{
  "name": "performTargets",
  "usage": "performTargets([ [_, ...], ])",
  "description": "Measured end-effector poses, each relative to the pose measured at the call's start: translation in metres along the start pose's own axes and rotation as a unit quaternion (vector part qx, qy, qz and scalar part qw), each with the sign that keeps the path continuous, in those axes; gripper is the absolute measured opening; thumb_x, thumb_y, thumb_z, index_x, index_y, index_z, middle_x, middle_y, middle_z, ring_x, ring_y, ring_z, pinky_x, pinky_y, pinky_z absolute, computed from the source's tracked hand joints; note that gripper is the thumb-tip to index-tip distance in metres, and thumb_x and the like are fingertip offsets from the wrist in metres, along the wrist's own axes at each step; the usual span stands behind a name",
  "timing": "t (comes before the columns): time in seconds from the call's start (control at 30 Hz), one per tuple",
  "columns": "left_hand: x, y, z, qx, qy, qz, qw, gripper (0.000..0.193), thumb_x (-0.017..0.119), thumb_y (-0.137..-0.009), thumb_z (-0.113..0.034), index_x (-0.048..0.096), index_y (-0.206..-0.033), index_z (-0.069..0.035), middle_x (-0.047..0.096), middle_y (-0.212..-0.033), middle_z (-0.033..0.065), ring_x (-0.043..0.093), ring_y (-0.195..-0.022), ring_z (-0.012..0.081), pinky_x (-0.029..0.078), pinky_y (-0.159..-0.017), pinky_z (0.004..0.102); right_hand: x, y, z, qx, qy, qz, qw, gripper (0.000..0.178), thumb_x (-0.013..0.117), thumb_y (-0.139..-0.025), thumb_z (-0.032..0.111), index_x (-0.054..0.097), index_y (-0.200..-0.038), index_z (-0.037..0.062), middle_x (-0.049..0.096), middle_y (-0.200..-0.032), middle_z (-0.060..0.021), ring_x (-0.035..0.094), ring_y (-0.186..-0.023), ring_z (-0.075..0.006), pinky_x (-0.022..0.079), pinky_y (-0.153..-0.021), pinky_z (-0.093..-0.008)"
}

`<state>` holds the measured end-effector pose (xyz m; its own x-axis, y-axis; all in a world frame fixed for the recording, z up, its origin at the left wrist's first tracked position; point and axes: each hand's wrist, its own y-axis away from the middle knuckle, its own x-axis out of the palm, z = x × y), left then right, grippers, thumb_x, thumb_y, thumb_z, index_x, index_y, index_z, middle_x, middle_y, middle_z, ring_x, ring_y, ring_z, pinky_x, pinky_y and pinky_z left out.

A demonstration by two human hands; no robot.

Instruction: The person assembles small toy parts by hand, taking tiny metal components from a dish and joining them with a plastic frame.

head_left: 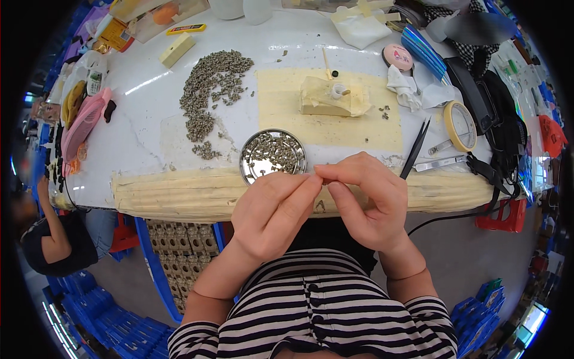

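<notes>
My left hand [272, 212] and my right hand [372, 200] meet over the padded front edge of the table. Their fingertips are pinched together at one spot; whatever sits between them is too small and covered to make out. Just beyond my left hand stands a round metal dish [244, 157] holding many small grey metal parts [272, 149]. A large heap of the same kind of parts [206, 87] lies spread on the white tabletop farther left. Black tweezers [415, 148] lie to the right of my right hand.
A taped block [326, 107] with a small white cup [338, 91] rests on yellowish paper [278, 125]. To the right are a tape roll [448, 125] and a metal tool [439, 163]. Below the table, a blue crate [149, 263] holds metal castings. Another person [60, 239] sits at left.
</notes>
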<state>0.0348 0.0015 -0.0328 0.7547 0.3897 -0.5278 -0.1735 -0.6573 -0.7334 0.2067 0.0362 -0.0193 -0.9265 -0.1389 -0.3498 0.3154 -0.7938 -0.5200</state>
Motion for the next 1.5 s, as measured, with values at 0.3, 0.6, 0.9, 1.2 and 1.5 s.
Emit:
performTargets([
  [0.3, 0.004, 0.002, 0.001, 0.031, 0.021, -0.014, 0.999, 0.030, 0.075, -0.070, 0.006, 0.071, -0.099, 0.006, 0.067, -0.090, 0.0118, 0.066, -0.074, 0.0229, 0.054, -0.061, 0.0308, -0.001, 0.013, 0.002, 0.157, -0.177, -0.011, 0.972, 0.014, 0.072, -0.081, -0.002, 0.071, -0.096, -0.0015, 0.071, -0.088, -0.0107, 0.067, -0.076, -0.0172, 0.052, -0.070, -0.0264],
  [0.6, -0.003, 0.004, -0.018, -0.370, 0.423, -0.031, 0.827, 0.015, 0.070, -0.084, 0.006, 0.069, -0.099, 0.005, 0.068, -0.088, 0.0088, 0.064, -0.075, 0.0104, 0.050, -0.063, 0.0210, 0.001, 0.005, -0.001, 0.068, -0.113, 0.001, 0.991, 0.008, 0.073, -0.082, 0.001, 0.069, -0.088, 0.0011, 0.067, -0.083, -0.0075, 0.062, -0.072, -0.0174, 0.048, -0.065, -0.0274],
  [0.9, -0.015, 0.003, -0.010, -0.454, 0.613, 0.020, 0.646, 0.013, 0.067, -0.091, -0.002, 0.067, -0.103, 0.003, 0.070, -0.090, 0.0084, 0.066, -0.078, 0.0095, 0.053, -0.062, 0.0200, 0.003, 0.001, 0.001, 0.027, -0.092, 0.009, 0.995, 0.013, 0.075, -0.078, 0.000, 0.068, -0.088, 0.0028, 0.067, -0.081, -0.0070, 0.062, -0.073, -0.0204, 0.048, -0.065, -0.0286],
  [1.2, -0.025, -0.001, -0.004, -0.474, 0.679, 0.027, 0.560, 0.012, 0.070, -0.089, -0.004, 0.067, -0.100, 0.001, 0.070, -0.087, 0.0071, 0.065, -0.077, 0.0097, 0.053, -0.066, 0.0209, 0.004, -0.008, 0.007, -0.041, -0.063, 0.028, 0.997, 0.020, 0.077, -0.074, -0.003, 0.070, -0.091, 0.0031, 0.070, -0.085, -0.0061, 0.064, -0.074, -0.0206, 0.050, -0.065, -0.0292],
  [1.5, -0.026, 0.003, -0.007, -0.427, 0.636, -0.001, 0.643, 0.013, 0.070, -0.088, 0.001, 0.066, -0.100, 0.003, 0.069, -0.090, 0.0086, 0.065, -0.079, 0.0101, 0.054, -0.067, 0.0211, 0.010, -0.007, 0.004, -0.089, -0.043, 0.018, 0.995, 0.023, 0.078, -0.072, -0.003, 0.070, -0.093, 0.0028, 0.071, -0.085, -0.0081, 0.066, -0.073, -0.0217, 0.051, -0.063, -0.0287],
])
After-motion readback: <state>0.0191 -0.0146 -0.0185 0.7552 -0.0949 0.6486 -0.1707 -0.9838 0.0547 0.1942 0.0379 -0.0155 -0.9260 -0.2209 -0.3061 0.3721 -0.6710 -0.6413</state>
